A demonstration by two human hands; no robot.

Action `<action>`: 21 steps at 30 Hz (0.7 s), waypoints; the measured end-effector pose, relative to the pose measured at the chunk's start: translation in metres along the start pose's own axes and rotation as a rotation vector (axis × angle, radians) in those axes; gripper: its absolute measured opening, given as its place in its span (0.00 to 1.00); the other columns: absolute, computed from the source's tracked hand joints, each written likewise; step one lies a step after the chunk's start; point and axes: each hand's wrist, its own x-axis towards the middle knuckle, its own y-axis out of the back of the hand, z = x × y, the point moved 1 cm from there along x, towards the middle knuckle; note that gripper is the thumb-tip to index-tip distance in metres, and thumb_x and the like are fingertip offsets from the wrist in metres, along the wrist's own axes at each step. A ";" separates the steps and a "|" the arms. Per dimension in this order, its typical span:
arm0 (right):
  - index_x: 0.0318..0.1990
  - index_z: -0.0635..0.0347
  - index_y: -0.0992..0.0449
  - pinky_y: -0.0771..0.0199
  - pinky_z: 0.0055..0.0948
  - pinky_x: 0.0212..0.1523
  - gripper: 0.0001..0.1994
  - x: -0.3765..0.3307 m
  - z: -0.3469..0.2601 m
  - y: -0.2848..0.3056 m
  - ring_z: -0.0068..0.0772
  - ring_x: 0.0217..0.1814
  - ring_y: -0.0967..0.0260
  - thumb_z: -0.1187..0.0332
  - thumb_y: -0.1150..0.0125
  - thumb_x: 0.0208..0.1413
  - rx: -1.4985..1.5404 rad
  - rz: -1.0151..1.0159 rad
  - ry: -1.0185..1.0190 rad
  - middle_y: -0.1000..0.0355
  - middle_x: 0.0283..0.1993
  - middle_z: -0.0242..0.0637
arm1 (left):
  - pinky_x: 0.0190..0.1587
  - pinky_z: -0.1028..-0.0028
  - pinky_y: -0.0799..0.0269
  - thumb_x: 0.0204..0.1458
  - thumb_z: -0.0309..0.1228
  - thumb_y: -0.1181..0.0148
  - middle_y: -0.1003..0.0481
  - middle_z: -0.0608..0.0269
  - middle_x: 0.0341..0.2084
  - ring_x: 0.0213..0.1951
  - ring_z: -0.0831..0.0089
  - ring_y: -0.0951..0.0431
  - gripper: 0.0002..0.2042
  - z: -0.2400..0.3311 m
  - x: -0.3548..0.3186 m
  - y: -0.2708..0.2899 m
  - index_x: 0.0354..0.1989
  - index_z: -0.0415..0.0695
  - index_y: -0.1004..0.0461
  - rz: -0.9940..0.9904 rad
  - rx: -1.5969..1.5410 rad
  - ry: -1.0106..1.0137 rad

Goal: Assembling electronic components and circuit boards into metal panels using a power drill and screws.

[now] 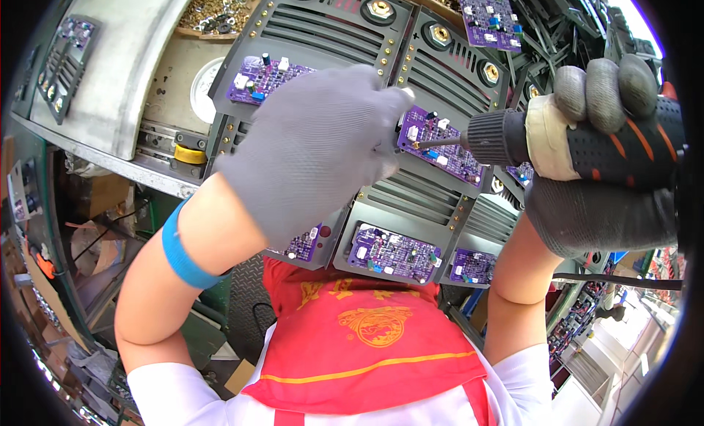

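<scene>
Bright, even daylight fills the scene, strongest at the upper right edge, where the view washes out to white. Colours are vivid and the middle is sharp. Shadows are soft, darkest under the bench (110,162) at left. The gloved right hand (601,155), very close, looks slightly soft. Straight edges bend toward the rim, and black corners frame the round fisheye view.

No packages, labels, signs or screens clearly visible anywhere in view
</scene>
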 end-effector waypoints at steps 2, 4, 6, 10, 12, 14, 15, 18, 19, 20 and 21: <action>0.38 0.58 0.36 0.45 0.27 0.36 0.18 0.006 -0.001 0.006 0.22 0.32 0.45 0.65 0.34 0.41 -0.002 0.003 -0.007 0.43 0.28 0.24 | 0.39 0.64 0.28 0.39 0.32 0.33 0.28 0.56 0.30 0.37 0.58 0.24 0.24 0.003 0.012 -0.006 0.48 0.42 0.27 -0.061 0.083 -0.018; 0.38 0.58 0.36 0.45 0.27 0.36 0.18 -0.001 0.000 0.005 0.22 0.32 0.45 0.65 0.34 0.41 -0.007 0.011 -0.010 0.43 0.28 0.24 | 0.39 0.63 0.28 0.39 0.32 0.33 0.27 0.56 0.30 0.37 0.58 0.24 0.23 0.005 0.022 -0.008 0.47 0.41 0.27 -0.124 0.165 -0.043; 0.37 0.58 0.36 0.45 0.27 0.36 0.18 0.001 0.003 0.009 0.22 0.32 0.45 0.66 0.33 0.41 -0.002 0.015 -0.015 0.43 0.28 0.24 | 0.39 0.63 0.28 0.39 0.33 0.33 0.27 0.56 0.30 0.37 0.58 0.24 0.21 0.005 0.027 -0.007 0.44 0.40 0.27 -0.254 0.273 -0.095; 0.37 0.58 0.36 0.45 0.27 0.36 0.18 0.002 0.009 0.005 0.22 0.32 0.45 0.66 0.34 0.41 -0.046 0.023 -0.015 0.43 0.28 0.24 | 0.39 0.62 0.28 0.39 0.33 0.34 0.27 0.56 0.30 0.36 0.57 0.24 0.19 0.005 0.037 -0.006 0.41 0.40 0.27 -0.367 0.267 -0.075; 0.37 0.58 0.36 0.45 0.27 0.36 0.18 -0.002 0.011 0.002 0.22 0.32 0.45 0.66 0.34 0.41 -0.070 0.024 -0.017 0.43 0.27 0.24 | 0.38 0.62 0.28 0.39 0.33 0.34 0.28 0.56 0.29 0.35 0.58 0.24 0.18 0.006 0.032 -0.012 0.40 0.40 0.29 -0.311 0.169 0.014; 0.37 0.58 0.36 0.45 0.27 0.36 0.18 -0.001 0.012 0.007 0.22 0.32 0.45 0.66 0.34 0.41 -0.092 0.022 -0.021 0.43 0.27 0.24 | 0.37 0.62 0.28 0.39 0.33 0.34 0.28 0.56 0.29 0.35 0.58 0.24 0.18 0.004 0.026 -0.018 0.39 0.40 0.29 -0.250 0.156 -0.007; 0.37 0.58 0.36 0.45 0.27 0.36 0.18 -0.002 0.014 0.006 0.22 0.32 0.45 0.66 0.34 0.41 -0.103 0.020 -0.024 0.43 0.27 0.24 | 0.37 0.62 0.28 0.39 0.33 0.35 0.28 0.56 0.29 0.34 0.58 0.24 0.18 0.004 0.024 -0.020 0.39 0.40 0.29 -0.185 0.144 -0.028; 0.36 0.58 0.36 0.45 0.27 0.36 0.17 -0.006 0.017 -0.005 0.22 0.32 0.45 0.67 0.34 0.41 -0.134 0.011 -0.029 0.43 0.27 0.24 | 0.37 0.62 0.28 0.40 0.32 0.35 0.28 0.57 0.29 0.34 0.59 0.24 0.18 0.007 0.021 -0.022 0.39 0.41 0.29 -0.194 0.163 0.015; 0.36 0.58 0.36 0.45 0.27 0.36 0.17 -0.006 0.015 -0.004 0.22 0.32 0.45 0.67 0.34 0.41 -0.144 0.008 -0.030 0.43 0.27 0.24 | 0.37 0.62 0.28 0.40 0.32 0.35 0.28 0.57 0.29 0.34 0.59 0.24 0.18 0.008 0.021 -0.022 0.39 0.41 0.29 -0.195 0.162 0.016; 0.36 0.58 0.36 0.45 0.27 0.36 0.17 -0.006 0.020 -0.008 0.22 0.31 0.45 0.67 0.34 0.41 -0.153 0.004 -0.031 0.43 0.27 0.24 | 0.36 0.63 0.27 0.40 0.32 0.36 0.28 0.57 0.29 0.34 0.59 0.24 0.17 0.008 0.020 -0.022 0.40 0.40 0.29 -0.203 0.182 0.017; 0.36 0.58 0.36 0.45 0.27 0.36 0.17 -0.007 0.015 -0.004 0.23 0.31 0.45 0.67 0.34 0.41 -0.162 0.000 -0.033 0.43 0.27 0.24 | 0.36 0.63 0.27 0.40 0.32 0.36 0.28 0.57 0.29 0.34 0.59 0.24 0.17 0.007 0.020 -0.023 0.40 0.40 0.29 -0.211 0.201 0.017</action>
